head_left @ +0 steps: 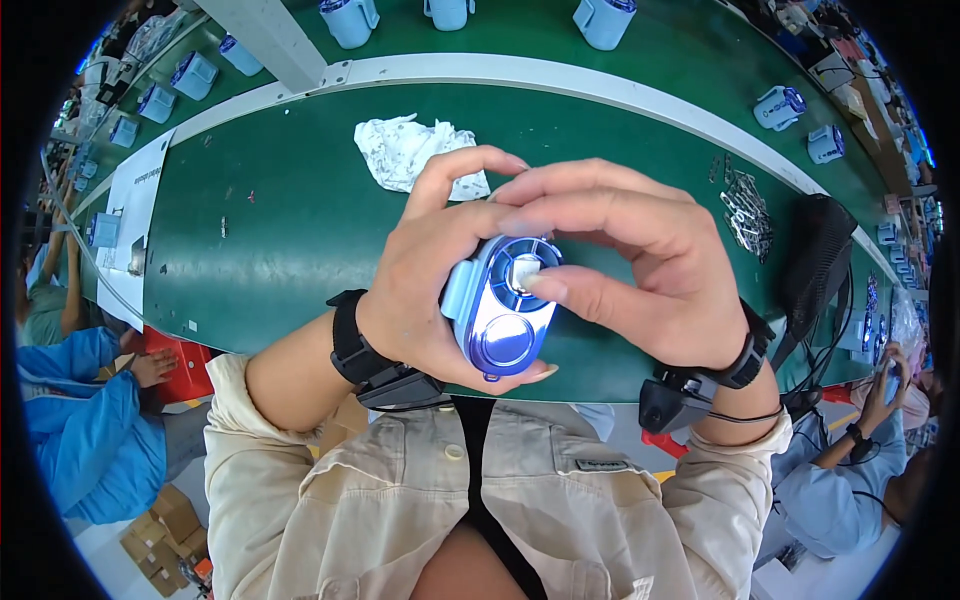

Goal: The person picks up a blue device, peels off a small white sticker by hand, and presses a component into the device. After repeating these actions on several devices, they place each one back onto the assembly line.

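A small handheld device (500, 325) with a shiny blue-violet face is held upright over the near part of the table. Its face has a round spoked grille above a smooth circular disc, and a pale blue clip-like part sticks out on its left. Around its left side and underneath wraps my left hand (418, 270), closed on it. My right hand (650, 265) arches over the far end, its fingers meeting the left fingers there. The right thumb tip presses at a small white square piece (524, 272) in the grille's centre. What lies under the right fingers is hidden.
A crumpled white cloth (400, 150) lies beyond my hands. Small metal parts (748, 215) are heaped at the right, near a black mesh-covered object (815, 260) with cables. Past a white rail (480, 70), similar blue units (350, 20) stand on a green surface. Co-workers sit at both sides.
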`<state>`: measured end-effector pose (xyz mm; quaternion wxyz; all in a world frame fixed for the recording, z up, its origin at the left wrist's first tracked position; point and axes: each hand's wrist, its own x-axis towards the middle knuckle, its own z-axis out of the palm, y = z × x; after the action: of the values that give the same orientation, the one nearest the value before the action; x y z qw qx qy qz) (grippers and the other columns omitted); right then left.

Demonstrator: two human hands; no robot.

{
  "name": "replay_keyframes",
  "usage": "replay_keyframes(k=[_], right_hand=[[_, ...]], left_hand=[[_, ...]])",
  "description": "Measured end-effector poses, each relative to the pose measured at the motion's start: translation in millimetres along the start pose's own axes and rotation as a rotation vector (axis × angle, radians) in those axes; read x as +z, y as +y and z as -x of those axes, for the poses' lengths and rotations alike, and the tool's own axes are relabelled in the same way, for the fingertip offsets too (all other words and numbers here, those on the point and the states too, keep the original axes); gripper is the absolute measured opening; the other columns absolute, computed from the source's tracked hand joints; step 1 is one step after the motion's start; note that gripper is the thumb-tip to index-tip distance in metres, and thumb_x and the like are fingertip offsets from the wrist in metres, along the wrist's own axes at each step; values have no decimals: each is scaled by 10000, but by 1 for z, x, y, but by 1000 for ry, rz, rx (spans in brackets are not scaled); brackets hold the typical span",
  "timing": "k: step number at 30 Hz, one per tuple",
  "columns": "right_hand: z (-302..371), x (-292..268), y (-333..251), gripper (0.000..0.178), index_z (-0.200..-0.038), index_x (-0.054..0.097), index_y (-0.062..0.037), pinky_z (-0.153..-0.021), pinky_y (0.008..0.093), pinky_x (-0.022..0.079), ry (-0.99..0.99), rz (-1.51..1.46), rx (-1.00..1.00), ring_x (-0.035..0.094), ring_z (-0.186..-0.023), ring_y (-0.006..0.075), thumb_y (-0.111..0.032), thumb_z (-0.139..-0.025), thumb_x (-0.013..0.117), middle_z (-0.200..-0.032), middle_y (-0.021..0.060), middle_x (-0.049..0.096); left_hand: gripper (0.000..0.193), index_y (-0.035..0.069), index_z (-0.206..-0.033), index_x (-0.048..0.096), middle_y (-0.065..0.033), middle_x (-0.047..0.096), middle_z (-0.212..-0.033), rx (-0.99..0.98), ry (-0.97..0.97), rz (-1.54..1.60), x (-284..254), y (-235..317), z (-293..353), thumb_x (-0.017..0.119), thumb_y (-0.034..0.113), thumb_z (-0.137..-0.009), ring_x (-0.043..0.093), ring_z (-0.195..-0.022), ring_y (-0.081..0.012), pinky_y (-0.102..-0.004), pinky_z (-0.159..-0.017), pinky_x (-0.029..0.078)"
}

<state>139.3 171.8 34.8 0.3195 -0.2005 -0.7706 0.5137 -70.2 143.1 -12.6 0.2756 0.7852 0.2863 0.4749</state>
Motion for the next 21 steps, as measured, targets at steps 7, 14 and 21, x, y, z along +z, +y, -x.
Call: replay_keyframes(k=[7,14,21], right_hand=[[1,7,-1,337,-1165,604,14,-951,355,506,51,-123,91,580,-1137,242,83,-836,627,-1272,159,542],[-5,13,21,376,-1271,520,-11,-999,374,451,55,-465,126,503,-1226,219,-22,-905,603,-1292,138,517],[-15,29,20,454,-1343,419,-12,-924,297,464,170,-754,377,529,-1138,162,-129,-944,602,-1232,82,520]], left_hand=[[750,68,-1133,588,-79,658,-1002,37,45,-51,4,-5,0,876,329,-492,473,-1166,-384,-428,-871,447],[749,70,-1130,592,-68,644,-1045,-51,99,-28,2,-5,-6,881,321,-487,466,-1180,-378,-432,-894,442],[735,79,-1115,600,-55,623,-1102,-58,159,-137,-2,-9,-7,881,313,-477,457,-1203,-365,-437,-917,435]])
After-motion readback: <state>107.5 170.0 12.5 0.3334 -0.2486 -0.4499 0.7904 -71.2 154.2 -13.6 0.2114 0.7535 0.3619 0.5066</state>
